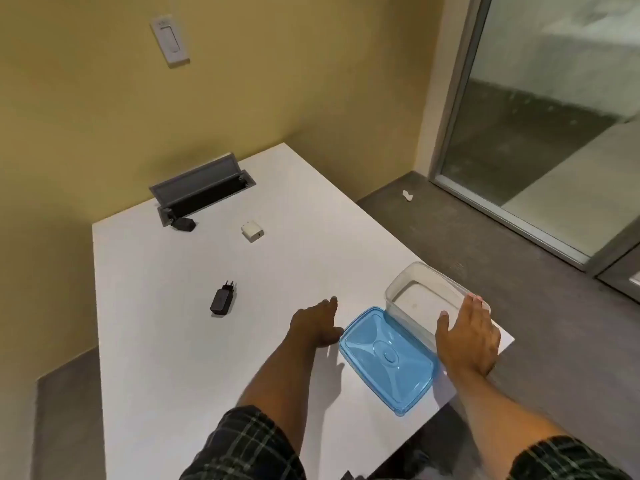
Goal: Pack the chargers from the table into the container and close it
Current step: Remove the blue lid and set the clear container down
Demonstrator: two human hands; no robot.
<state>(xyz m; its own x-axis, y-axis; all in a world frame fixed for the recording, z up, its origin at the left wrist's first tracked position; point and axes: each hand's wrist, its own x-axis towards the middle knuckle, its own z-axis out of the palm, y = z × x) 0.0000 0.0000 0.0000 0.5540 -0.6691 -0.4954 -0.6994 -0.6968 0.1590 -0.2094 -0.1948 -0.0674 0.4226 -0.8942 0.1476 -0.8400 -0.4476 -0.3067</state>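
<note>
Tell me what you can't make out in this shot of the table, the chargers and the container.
All head view:
- Small black charger beside the open cable hatch: too small and far away to show its shape or prongs.
- White charger: its markings are too small.
- Clear container: the right hand covers its near corner.
- Left hand: palm faces down, so its underside is hidden.

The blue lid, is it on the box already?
No, the blue lid lies flat on the table beside the open, empty clear container.
</note>
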